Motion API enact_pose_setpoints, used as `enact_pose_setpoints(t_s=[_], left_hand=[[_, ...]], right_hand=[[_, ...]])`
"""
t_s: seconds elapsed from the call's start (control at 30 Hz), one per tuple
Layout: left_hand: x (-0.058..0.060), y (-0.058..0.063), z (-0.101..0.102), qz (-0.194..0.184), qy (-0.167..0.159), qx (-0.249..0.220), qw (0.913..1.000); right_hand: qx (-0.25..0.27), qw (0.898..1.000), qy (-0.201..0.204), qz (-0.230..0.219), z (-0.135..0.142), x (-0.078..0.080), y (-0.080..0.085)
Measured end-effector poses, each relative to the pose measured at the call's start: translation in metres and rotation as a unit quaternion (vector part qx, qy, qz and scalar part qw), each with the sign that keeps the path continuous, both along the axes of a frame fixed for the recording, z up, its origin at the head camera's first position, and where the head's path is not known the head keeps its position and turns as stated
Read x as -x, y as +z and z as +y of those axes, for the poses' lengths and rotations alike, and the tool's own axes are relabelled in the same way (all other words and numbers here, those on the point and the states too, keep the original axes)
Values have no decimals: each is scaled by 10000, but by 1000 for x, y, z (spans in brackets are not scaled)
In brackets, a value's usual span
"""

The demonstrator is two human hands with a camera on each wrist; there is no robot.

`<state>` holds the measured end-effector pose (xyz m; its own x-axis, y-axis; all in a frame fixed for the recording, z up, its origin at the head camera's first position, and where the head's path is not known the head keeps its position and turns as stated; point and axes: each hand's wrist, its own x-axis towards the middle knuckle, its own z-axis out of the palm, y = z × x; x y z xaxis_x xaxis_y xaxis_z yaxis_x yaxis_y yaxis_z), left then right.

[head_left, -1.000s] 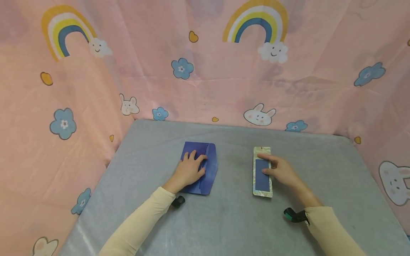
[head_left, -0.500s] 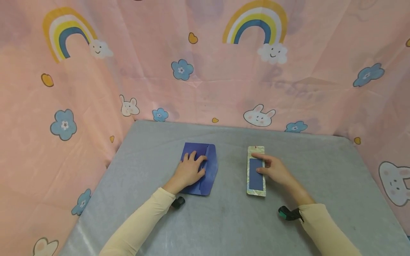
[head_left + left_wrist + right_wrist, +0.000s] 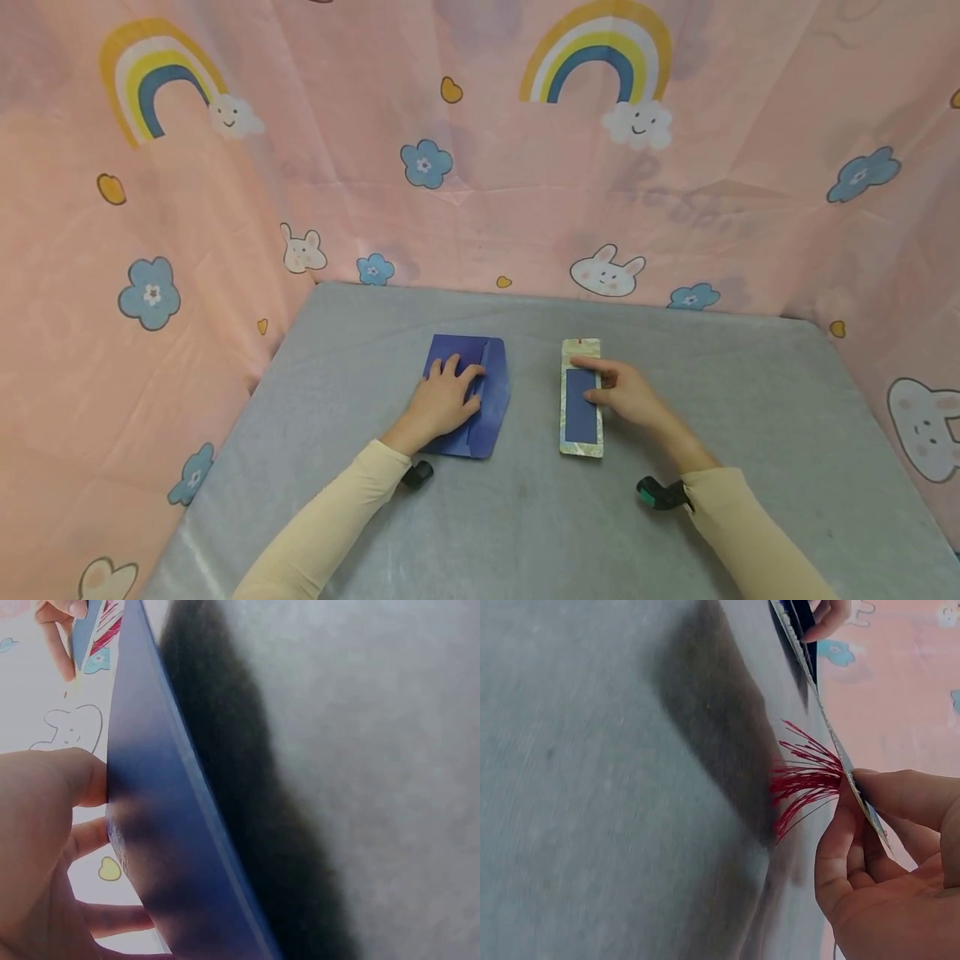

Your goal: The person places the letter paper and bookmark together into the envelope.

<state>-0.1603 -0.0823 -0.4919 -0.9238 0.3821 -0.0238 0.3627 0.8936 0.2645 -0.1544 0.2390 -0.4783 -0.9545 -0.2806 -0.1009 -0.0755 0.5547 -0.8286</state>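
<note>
My left hand [image 3: 441, 404] rests with spread fingers on a purple-blue paper envelope [image 3: 491, 400], whose flap lies unfolded to the right. In the left wrist view, the thumb and fingertips touch the face of the envelope [image 3: 161, 757]. To the right, my right hand [image 3: 630, 396] pinches a long bookmark [image 3: 580, 429] with a patterned pale border and a dark blue panel. Its thumb is on the upper face, with other fingers beneath, as the right wrist view shows. A red tassel [image 3: 806, 780] hangs under the bookmark, which is raised over its own shadow.
A grey cloth-covered table [image 3: 517, 533] spreads under both hands. Pink curtains [image 3: 495, 217] with rainbows, rabbits and flowers enclose its back and sides. Black wrist devices [image 3: 662, 493] sit beneath each forearm, close over the table.
My right hand has moved left with the bookmark, bringing it nearer the envelope. The left hand and the envelope have stayed in place.
</note>
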Motion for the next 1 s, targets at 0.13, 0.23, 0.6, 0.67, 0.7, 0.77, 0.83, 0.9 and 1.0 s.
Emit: enact_pose_setpoints(t_s=[0.13, 0.23, 0.6, 0.67, 0.7, 0.77, 0.83, 0.9, 1.0], left_hand=[[0, 0, 0, 5, -3, -5, 10000], [-1, 0, 0, 21, -5, -2, 10000], [-1, 1, 0, 14, -6, -10, 10000], [-1, 0, 0, 10, 0, -14, 10000], [-1, 0, -1, 13, 0, -16, 10000], [-1, -1, -1, 10, 1, -31, 10000], [0, -1, -1, 11, -6, -42, 10000], [0, -1, -1, 28, -16, -52, 10000], [0, -1, -1, 45, -24, -80, 10000]], right_hand=[[197, 9998, 49, -68, -7, 1, -1], [242, 9996, -28, -151, -12, 3, -2], [454, 9988, -90, -149, -28, 6, -2], [501, 9986, -73, -141, -30, 7, -3], [532, 9984, -56, -157, -31, 8, -4], [562, 9983, -45, -178, -33, 9, -5], [551, 9983, -57, -187, -35, 10, -6], [566, 9981, -59, -214, -38, 11, -6], [639, 9977, -53, -226, -44, 11, -6]])
